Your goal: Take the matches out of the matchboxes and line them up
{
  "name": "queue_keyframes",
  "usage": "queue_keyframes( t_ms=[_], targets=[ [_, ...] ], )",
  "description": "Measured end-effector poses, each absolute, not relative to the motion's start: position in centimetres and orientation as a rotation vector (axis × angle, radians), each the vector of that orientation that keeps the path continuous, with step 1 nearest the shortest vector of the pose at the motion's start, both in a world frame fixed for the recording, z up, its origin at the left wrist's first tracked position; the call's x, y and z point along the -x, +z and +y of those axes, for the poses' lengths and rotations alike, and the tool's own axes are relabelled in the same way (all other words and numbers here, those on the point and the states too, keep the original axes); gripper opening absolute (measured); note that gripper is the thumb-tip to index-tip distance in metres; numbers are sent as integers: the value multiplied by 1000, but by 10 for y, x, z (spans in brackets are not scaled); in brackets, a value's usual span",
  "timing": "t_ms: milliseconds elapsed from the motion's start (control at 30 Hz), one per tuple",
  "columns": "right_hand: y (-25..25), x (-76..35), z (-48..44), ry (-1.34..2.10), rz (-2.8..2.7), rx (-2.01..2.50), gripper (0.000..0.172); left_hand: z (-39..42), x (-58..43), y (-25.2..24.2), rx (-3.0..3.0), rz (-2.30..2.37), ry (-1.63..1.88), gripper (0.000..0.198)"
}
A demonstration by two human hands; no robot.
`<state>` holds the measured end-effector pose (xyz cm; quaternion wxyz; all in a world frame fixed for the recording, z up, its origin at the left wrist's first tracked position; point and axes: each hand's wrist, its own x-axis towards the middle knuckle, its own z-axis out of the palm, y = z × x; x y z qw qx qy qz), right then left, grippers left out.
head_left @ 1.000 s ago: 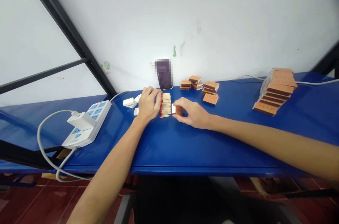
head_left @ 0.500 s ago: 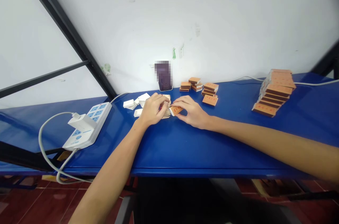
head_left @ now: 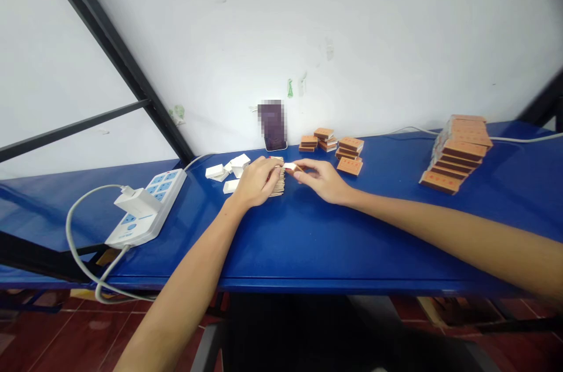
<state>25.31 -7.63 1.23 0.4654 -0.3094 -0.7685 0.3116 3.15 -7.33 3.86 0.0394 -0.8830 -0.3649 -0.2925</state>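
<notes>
My right hand (head_left: 325, 179) grips a matchbox (head_left: 291, 166) between thumb and fingers. The box's white inner tray points left, and most of its orange cover is hidden by the fingers. Close to that white end, my left hand (head_left: 258, 182) is closed over a pile of loose matchsticks (head_left: 278, 186). Its thumb and fingertips come together there, and what they pinch is hidden. Several white matchbox trays (head_left: 240, 164) lie just left of my left hand. Beyond my right hand are several orange matchboxes (head_left: 350, 166), some stacked.
A tall stack of orange matchboxes (head_left: 457, 155) stands at the right of the blue table (head_left: 308, 249). A phone (head_left: 275, 134) leans on the wall. On the left lies a white power strip (head_left: 169, 196) with a plugged-in adapter (head_left: 138, 204) and a looping cable (head_left: 68, 225).
My right hand has turned and raised the matchbox slightly, so its white end now faces me more and the orange face is mostly out of sight. My left hand stays over the matchsticks.
</notes>
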Motion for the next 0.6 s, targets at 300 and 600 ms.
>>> queue_keyframes(
  t_ms=[300, 600],
  targets=[
    [18, -253, -79, 742, -1990, 800, 30, -76, -34, 41, 2730, -1117, -866, 35],
    [14, -248, -76, 363, -1963, 733, 19, -74, -29, 51, 2920, -1145, -982, 32]
  ],
)
